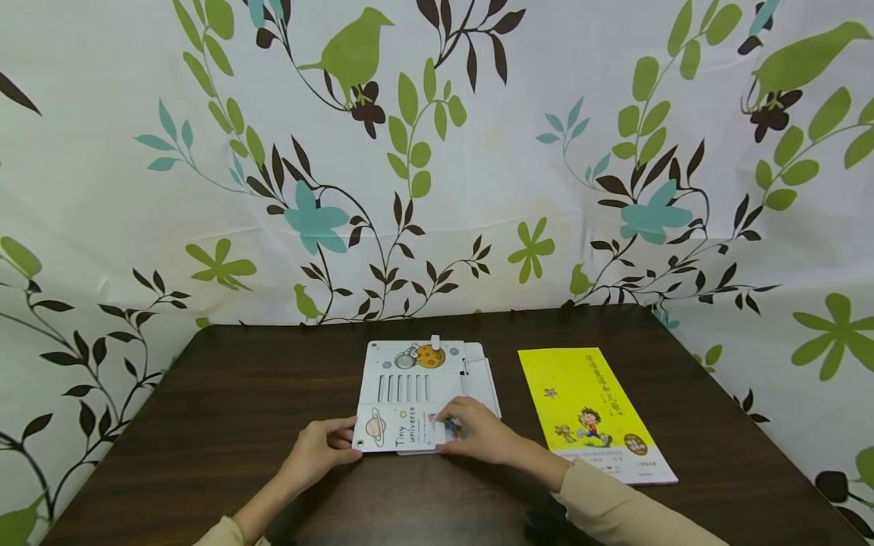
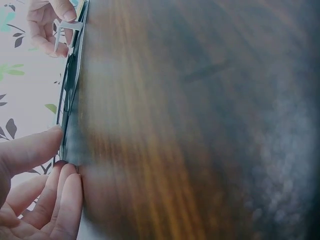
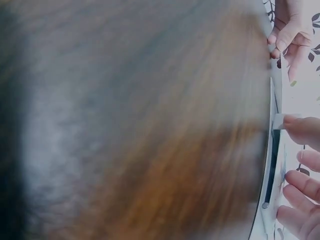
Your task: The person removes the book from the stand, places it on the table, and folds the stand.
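Note:
A white folding book stand (image 1: 440, 387) printed with planets and "Tiny universe" lies flat on the table before me. My left hand (image 1: 317, 451) grips its front left corner, thumb on top and fingers beneath the edge in the left wrist view. At the front edge, right of the lettering, my right hand (image 1: 478, 436) pinches a small white page clip (image 2: 70, 25) between thumb and index finger. The other right fingers lie over the printed panel. A second white clip (image 1: 435, 342) sticks up at the stand's far edge. A thin metal wire (image 1: 464, 368) shows near its right side.
A yellow book (image 1: 567, 402) with a cartoon child on its cover lies right of the stand, near my right forearm. The dark wooden table (image 1: 273, 371) ends at a patterned cloth backdrop (image 1: 478, 189). A dark object (image 1: 546, 523) sits below my right sleeve.

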### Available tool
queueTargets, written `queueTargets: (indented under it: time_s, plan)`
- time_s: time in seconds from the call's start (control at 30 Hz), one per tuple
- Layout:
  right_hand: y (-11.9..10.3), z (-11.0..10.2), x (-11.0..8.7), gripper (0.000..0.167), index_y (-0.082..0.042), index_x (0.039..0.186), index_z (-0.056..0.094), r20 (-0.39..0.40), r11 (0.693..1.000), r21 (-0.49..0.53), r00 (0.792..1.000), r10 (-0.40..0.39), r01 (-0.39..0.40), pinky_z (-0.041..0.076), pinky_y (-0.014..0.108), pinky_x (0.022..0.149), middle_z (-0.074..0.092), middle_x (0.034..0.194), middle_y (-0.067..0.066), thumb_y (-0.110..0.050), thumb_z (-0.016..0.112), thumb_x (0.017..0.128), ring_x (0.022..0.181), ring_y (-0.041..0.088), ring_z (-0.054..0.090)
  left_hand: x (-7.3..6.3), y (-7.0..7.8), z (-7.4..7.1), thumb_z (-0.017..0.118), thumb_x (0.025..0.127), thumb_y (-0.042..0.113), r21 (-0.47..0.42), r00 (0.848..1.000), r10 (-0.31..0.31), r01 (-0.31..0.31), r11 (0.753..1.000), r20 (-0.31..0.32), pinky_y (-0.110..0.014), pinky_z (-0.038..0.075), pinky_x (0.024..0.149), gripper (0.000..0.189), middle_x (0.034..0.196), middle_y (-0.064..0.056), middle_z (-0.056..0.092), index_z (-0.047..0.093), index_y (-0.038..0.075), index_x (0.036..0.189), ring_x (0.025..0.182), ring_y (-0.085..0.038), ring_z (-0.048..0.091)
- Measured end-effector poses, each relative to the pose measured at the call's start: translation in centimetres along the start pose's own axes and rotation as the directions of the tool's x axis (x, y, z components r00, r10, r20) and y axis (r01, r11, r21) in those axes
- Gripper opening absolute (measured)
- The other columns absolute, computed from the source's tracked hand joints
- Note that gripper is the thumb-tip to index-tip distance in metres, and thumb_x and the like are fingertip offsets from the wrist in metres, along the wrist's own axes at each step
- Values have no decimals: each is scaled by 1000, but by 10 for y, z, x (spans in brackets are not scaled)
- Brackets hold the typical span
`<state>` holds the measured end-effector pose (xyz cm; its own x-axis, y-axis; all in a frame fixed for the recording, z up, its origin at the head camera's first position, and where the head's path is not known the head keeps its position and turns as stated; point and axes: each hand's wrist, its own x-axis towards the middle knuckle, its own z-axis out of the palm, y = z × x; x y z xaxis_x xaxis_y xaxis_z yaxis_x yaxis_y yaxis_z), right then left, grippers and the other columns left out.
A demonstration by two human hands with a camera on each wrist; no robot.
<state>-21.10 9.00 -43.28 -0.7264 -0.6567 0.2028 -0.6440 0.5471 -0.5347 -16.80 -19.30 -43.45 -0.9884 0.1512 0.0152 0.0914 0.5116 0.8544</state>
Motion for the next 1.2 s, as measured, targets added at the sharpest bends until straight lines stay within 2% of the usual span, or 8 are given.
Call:
queueTargets:
  time_s: [0.3, 0.43, 0.6, 0.7, 0.77, 0.9, 1.03, 1.2]
  plan:
    - [-3, -3, 2, 30, -7, 95, 63, -3, 999, 14, 999, -33, 33, 41, 22, 74, 60, 92, 0, -18, 78, 71, 81, 14, 51, 2, -1, -1, 77, 66, 2, 2, 1000, -7, 7, 1000, -3, -20, 49, 59, 56, 82, -6, 63, 54, -14, 115, 71, -13, 60]
    - [-3, -6, 4, 31, -8, 96, 65, 33, 1000, 24, 999, 8, -8, 40, 21, 75, 60, 93, -2, -22, 77, 72, 82, 13, 50, 2, -1, -1, 77, 66, 2, 3, 1000, -10, 10, 1000, -9, -20, 49, 58, 56, 82, -6, 63, 55, -14, 115, 70, -13, 60]
    - [5, -14, 11, 37, -8, 102, 64, 119, 993, 95, 991, 62, -74, 44, 22, 81, 61, 96, -3, -28, 76, 73, 86, 11, 52, 3, -3, 1, 78, 66, 2, 3, 1000, -14, 14, 1000, -17, -20, 49, 58, 55, 81, -5, 63, 56, -13, 114, 71, -14, 60]
    - [13, -22, 18, 40, -6, 107, 62, 145, 981, 152, 984, 100, -122, 46, 29, 85, 62, 100, 1, -29, 72, 76, 92, 14, 54, 3, -4, 1, 78, 66, 2, -1, 1000, -13, 13, 1000, -16, -20, 49, 58, 55, 81, -5, 63, 56, -13, 114, 71, -15, 60]
    - [19, -26, 24, 40, -5, 109, 61, 140, 974, 176, 983, 121, -145, 46, 34, 87, 62, 104, 4, -28, 70, 78, 96, 17, 55, 3, -4, 2, 77, 66, 3, -5, 1000, -12, 12, 1000, -13, -20, 49, 58, 56, 82, -5, 63, 55, -13, 114, 71, -15, 59]
    - [35, -33, 38, 41, -2, 111, 60, 78, 966, 186, 983, 167, -179, 44, 41, 90, 61, 108, 8, -26, 70, 79, 101, 23, 55, 3, -5, 4, 78, 66, 3, -12, 1000, -8, 8, 1000, -6, -20, 49, 58, 56, 81, -5, 63, 55, -13, 114, 71, -14, 59]
    - [49, -37, 51, 39, -1, 112, 59, 10, 961, 184, 979, 206, -204, 44, 41, 91, 61, 110, 11, -21, 70, 80, 103, 25, 54, 4, -5, 4, 78, 66, 3, -16, 1000, -4, 4, 1000, 0, -20, 49, 58, 56, 81, -5, 63, 55, -13, 114, 70, -14, 60]
    - [59, -40, 68, 37, 1, 113, 58, -31, 960, 181, 974, 222, -213, 44, 41, 91, 60, 111, 13, -13, 68, 80, 104, 27, 54, 3, -5, 3, 78, 65, 2, -5, 1000, -2, 2, 1000, -11, -20, 49, 58, 56, 81, -6, 63, 56, -13, 114, 71, -14, 59]
